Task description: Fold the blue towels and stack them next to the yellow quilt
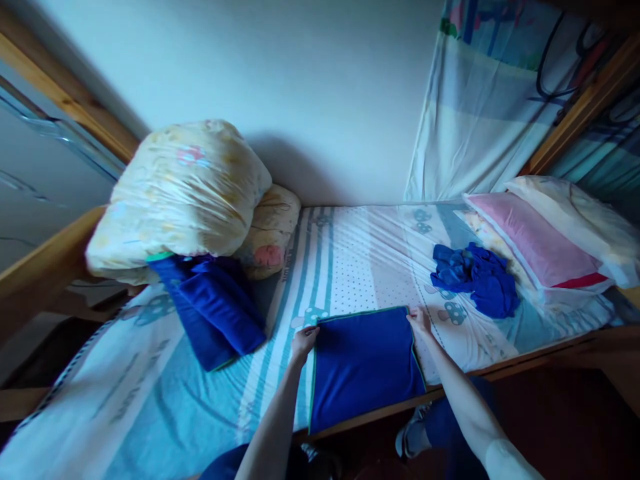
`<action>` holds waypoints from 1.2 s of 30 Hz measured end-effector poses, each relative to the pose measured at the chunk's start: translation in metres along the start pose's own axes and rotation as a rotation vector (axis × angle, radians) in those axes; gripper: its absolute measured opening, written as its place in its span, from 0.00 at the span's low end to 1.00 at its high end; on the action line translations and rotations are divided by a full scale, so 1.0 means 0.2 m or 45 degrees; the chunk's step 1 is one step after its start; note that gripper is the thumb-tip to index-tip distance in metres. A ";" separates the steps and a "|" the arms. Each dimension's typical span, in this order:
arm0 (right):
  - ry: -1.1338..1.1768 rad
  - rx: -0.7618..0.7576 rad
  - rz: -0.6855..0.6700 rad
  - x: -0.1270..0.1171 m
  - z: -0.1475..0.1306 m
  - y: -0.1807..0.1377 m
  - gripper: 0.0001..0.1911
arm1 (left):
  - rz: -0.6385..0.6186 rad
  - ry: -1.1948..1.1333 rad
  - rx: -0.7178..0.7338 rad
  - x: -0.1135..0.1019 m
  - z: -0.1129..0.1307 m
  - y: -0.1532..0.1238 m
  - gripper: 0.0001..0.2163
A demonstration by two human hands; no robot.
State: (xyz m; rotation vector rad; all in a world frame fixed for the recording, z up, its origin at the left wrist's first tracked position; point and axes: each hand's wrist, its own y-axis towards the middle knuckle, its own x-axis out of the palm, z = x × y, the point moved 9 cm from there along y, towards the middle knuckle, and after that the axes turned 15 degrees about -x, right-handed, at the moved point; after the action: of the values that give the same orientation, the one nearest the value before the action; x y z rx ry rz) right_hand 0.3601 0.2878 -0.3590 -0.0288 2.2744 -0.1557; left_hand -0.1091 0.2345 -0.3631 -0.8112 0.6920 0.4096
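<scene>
A blue cloth with a green edge lies flat on the bed near its front edge. My left hand pinches its far left corner. My right hand pinches its far right corner. Both hands are closed on the fabric, arms reaching forward from below. A stack of folded blue cloths lies to the left, partly under a big yellow bundle. A crumpled blue cloth lies to the right on the sheet.
The bed has a striped, dotted sheet and a wooden frame. A pink pillow and a white pillow lie at the right end. A patterned sheet hangs on the wall. My knees show below the bed edge.
</scene>
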 end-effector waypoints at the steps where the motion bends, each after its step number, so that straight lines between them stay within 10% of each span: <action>1: -0.009 -0.020 -0.012 0.02 -0.01 0.03 0.11 | 0.028 0.041 0.004 0.00 0.02 0.02 0.12; 16: -0.108 -0.171 -0.075 0.12 0.02 0.22 0.05 | 0.094 0.281 0.240 0.04 0.14 0.12 0.11; 26: 0.030 -0.147 -0.308 0.22 -0.02 0.32 0.08 | -0.146 0.721 0.632 0.12 0.28 0.12 0.05; 36: -0.123 -0.166 -0.288 0.08 -0.10 0.46 0.06 | -0.091 0.635 0.469 0.01 0.34 0.23 0.04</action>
State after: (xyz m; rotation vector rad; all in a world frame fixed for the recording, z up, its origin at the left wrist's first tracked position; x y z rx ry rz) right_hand 0.3382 0.3800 -0.3696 -0.3557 2.1774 -0.1214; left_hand -0.1075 0.3164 -0.3545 -0.5841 1.1589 0.0030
